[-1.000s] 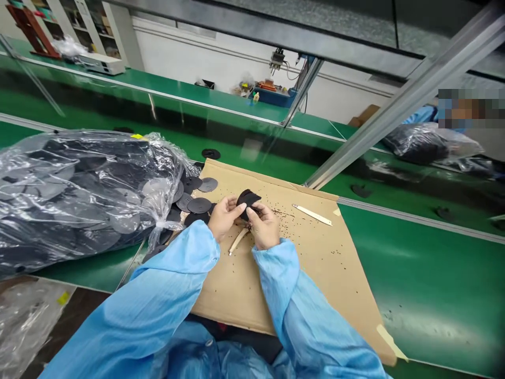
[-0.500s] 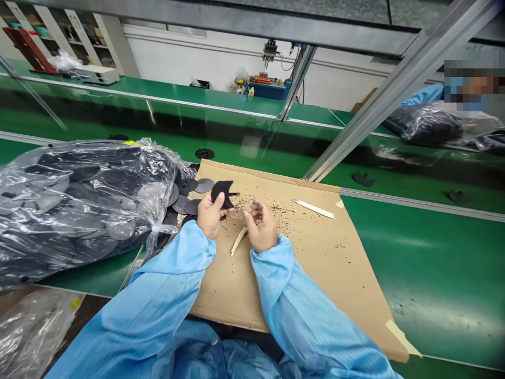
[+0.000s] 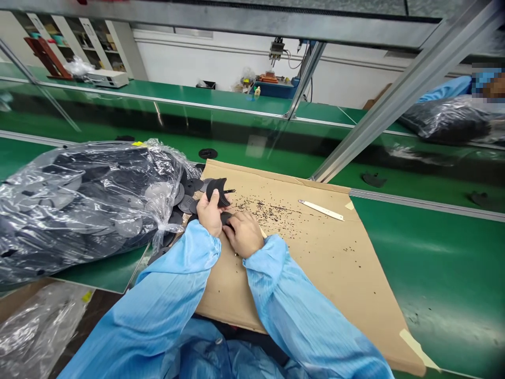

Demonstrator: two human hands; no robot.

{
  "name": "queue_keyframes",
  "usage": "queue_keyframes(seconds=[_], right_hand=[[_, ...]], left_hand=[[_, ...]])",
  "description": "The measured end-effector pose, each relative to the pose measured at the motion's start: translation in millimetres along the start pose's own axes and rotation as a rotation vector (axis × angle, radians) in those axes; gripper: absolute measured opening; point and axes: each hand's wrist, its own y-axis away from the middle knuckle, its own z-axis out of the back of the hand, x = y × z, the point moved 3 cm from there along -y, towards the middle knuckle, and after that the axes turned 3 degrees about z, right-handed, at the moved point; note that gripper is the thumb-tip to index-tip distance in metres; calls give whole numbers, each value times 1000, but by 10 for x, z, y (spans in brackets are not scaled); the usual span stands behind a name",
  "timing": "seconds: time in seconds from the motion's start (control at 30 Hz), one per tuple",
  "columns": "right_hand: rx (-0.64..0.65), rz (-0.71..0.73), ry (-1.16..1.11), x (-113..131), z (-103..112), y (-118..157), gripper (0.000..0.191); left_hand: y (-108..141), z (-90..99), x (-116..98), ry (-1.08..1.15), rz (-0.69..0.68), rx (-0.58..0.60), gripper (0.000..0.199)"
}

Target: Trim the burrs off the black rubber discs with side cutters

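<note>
My left hand (image 3: pixel 210 215) is closed around a few stacked black plastic pieces (image 3: pixel 216 190) with a curved notch and a thin prong pointing right. Just to its right, my right hand (image 3: pixel 245 233) pinches the edge of a round black disc (image 3: pixel 226 218) low over the brown cardboard (image 3: pixel 315 273). Many tiny black bits (image 3: pixel 272 210) lie scattered on the cardboard beyond my hands. A white-handled tool (image 3: pixel 321 209) rests at the right of them. Another pale strip is mostly hidden under my right hand.
A large clear bag of black discs (image 3: pixel 87 210) fills the left side, with loose discs (image 3: pixel 185 204) beside it. A metal post (image 3: pixel 379 105) slants up at the right. Across the bench, part of a person in a blue sleeve (image 3: pixel 445 88) shows near another bag (image 3: pixel 450 118).
My right hand has moved left and closed on a black disc near my left hand. My left hand still holds the notched pieces. The view has shifted slightly.
</note>
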Motion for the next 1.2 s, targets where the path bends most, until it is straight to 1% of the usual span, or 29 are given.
queue_keyframes(seconds=[0.07,0.13,0.23,0.37,0.43,0.53,0.57,0.63,0.73,0.8,0.83,0.9,0.97,1.0,1.07,1.17,1.2], right_hand=[[-49,-18,-1,-9,-2,-3,26],[-50,31,-9,-1,-26,-8,29],[0,63,1,3,-75,-5,19],[-14,35,17,-9,-73,29,20],[-56,17,-20,-32,-42,49,21],[-144,-61,-28,-104,8,72,23],[-150,-90,-9,-131,11,75,22],[-117,-122,33,-170,-11,76,18],[-68,-116,55,-186,-55,74,14],[-104,-109,30,-181,-40,82,11],[-145,-106,-6,-177,-14,90,11],[-266,-101,-140,-179,67,115,14],[-392,-112,-336,-205,151,147,16],[-433,-138,-451,-232,180,160,17],[-464,-272,-726,-313,192,173,18],[-438,-577,-1200,-436,134,171,23],[-428,-655,-1327,-461,120,164,25]], left_hand=[[-4,-10,19,5,7,6,33],[-3,-15,31,7,14,11,32],[4,-6,42,-12,41,10,33],[22,4,47,-61,89,19,33],[34,-1,45,-71,109,18,32],[52,-16,42,-69,137,14,32],[57,-21,43,-72,141,14,32],[66,-28,46,-84,138,20,33],[70,-25,56,-104,123,26,33],[68,-19,56,-108,113,27,33],[65,-16,53,-108,108,27,32],[60,-13,40,-109,92,29,31],[57,-10,25,-128,69,26,31],[58,-9,22,-143,58,28,31],[68,-11,30,-181,45,60,31],[107,-30,75,-268,48,201,35],[124,-37,91,-308,42,253,36]])
